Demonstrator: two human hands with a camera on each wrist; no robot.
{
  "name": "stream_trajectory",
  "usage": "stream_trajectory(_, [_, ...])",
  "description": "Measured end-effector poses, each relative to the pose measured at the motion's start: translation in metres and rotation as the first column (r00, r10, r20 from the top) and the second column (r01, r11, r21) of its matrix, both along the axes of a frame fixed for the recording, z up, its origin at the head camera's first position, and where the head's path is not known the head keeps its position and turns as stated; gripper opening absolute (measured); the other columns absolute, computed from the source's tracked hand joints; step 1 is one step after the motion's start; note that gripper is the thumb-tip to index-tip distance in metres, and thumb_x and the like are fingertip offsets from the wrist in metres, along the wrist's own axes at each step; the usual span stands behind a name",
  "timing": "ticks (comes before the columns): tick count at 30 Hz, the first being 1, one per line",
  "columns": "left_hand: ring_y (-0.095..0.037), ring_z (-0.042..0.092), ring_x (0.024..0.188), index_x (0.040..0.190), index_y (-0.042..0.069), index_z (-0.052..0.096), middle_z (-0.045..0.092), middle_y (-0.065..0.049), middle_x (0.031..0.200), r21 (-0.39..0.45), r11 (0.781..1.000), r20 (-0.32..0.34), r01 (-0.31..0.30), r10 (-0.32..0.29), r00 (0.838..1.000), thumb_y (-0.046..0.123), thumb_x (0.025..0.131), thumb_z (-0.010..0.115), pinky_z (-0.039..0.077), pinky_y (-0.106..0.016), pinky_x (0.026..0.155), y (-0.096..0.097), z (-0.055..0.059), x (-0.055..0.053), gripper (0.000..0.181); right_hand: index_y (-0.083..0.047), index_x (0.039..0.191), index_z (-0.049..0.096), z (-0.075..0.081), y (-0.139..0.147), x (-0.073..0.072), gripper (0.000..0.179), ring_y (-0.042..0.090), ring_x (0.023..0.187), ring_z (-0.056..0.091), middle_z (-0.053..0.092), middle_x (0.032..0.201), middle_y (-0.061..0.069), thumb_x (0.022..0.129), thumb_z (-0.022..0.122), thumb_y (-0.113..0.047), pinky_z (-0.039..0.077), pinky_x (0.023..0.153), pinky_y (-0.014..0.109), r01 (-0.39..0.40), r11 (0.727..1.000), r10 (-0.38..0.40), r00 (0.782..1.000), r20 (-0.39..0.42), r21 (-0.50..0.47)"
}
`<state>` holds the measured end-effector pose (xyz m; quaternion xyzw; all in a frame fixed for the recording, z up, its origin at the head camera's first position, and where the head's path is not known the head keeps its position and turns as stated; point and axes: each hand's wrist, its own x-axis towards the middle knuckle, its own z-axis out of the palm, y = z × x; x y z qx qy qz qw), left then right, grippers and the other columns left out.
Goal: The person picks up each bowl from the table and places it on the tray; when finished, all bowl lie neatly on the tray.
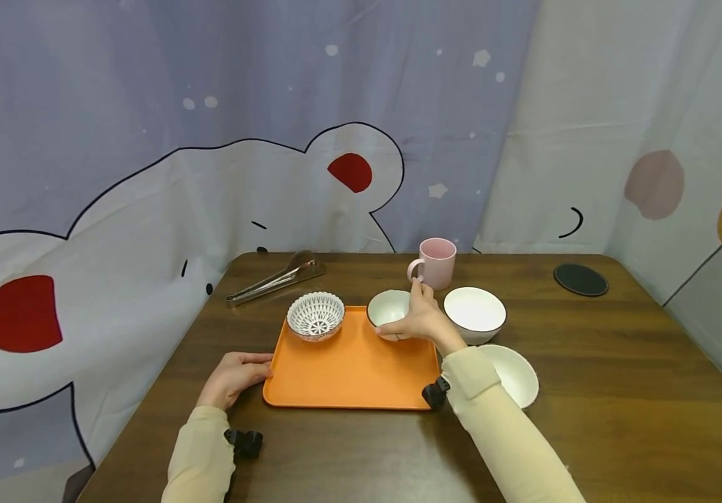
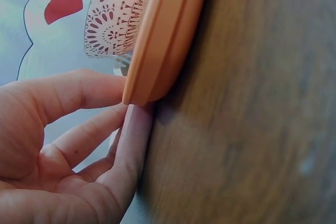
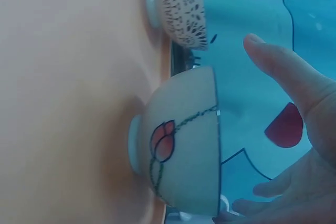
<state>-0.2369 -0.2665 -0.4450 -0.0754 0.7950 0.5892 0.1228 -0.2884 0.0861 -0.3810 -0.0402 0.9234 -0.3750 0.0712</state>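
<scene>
An orange tray (image 1: 351, 381) lies on the wooden table. At its left edge my left hand (image 1: 230, 381) pinches the rim, with one finger beneath it in the left wrist view. A white bowl (image 3: 181, 150) with a painted red flower and green stem stands upright at the tray's back right. Over that bowl is my right hand (image 1: 422, 318), its thumb spread away from the wall and its other fingertips right at the rim. A dark-patterned white bowl (image 1: 315, 318) occupies the tray's back left corner.
Behind the tray stands a pink mug (image 1: 438, 262). Right of the tray are a white bowl (image 1: 475, 311) and a white dish (image 1: 512, 374), partly behind the right sleeve. Metal tongs (image 1: 276, 281) lie back left, a dark round coaster (image 1: 581, 279) back right. A printed curtain (image 1: 260, 181) hangs behind.
</scene>
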Motion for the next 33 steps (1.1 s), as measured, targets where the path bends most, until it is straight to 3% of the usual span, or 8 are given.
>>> stream_trajectory(14, [-0.012, 0.067, 0.090, 0.128, -0.017, 0.054, 0.064, -0.027, 0.122, 0.032, 0.999, 0.015, 0.006, -0.007, 1.000, -0.003, 0.084, 0.067, 0.059, -0.029, 0.081, 0.000, 0.001, -0.001, 0.048, 0.002, 0.155, 0.001, 0.015, 0.001, 0.023, 0.132, 0.040, 0.140, 0.032, 0.018, 0.157, 0.027, 0.065, 0.089, -0.041, 0.033, 0.114, 0.053, 0.046, 0.994, -0.052, 0.997, -0.061, -0.097])
stream_trajectory(21, [-0.013, 0.067, 0.094, 0.128, -0.015, 0.055, 0.061, -0.028, 0.126, 0.003, 1.000, 0.029, -0.005, 0.005, 1.000, -0.001, 0.085, 0.067, 0.058, -0.030, 0.084, -0.002, 0.002, 0.000, 0.047, 0.003, 0.155, 0.007, 0.021, 0.002, 0.036, 0.132, 0.040, 0.139, 0.035, 0.022, 0.156, 0.026, 0.063, 0.089, -0.044, 0.034, 0.113, 0.052, -0.009, 0.996, 0.000, 0.995, -0.101, -0.085])
stream_trajectory(28, [-0.014, 0.067, 0.095, 0.129, -0.016, 0.054, 0.061, -0.028, 0.126, 0.018, 1.000, 0.010, 0.006, -0.006, 1.000, -0.001, 0.085, 0.067, 0.058, -0.030, 0.084, -0.002, 0.002, 0.000, 0.048, 0.000, 0.151, 0.024, 0.013, 0.005, 0.049, 0.119, 0.037, 0.131, 0.045, 0.035, 0.152, 0.022, 0.063, 0.089, -0.047, 0.041, 0.107, 0.052, -0.053, 0.998, 0.049, 0.988, -0.148, -0.027])
stream_trajectory(33, [-0.015, 0.067, 0.097, 0.129, -0.015, 0.055, 0.059, -0.029, 0.129, 0.007, 1.000, 0.010, 0.011, -0.011, 1.000, -0.001, 0.085, 0.066, 0.058, -0.030, 0.085, -0.002, 0.001, 0.001, 0.047, -0.001, 0.152, 0.026, 0.009, 0.006, 0.064, 0.116, 0.036, 0.131, 0.047, 0.040, 0.149, 0.019, 0.065, 0.088, -0.045, 0.040, 0.107, 0.053, -0.069, 0.998, 0.068, 0.981, -0.182, -0.003])
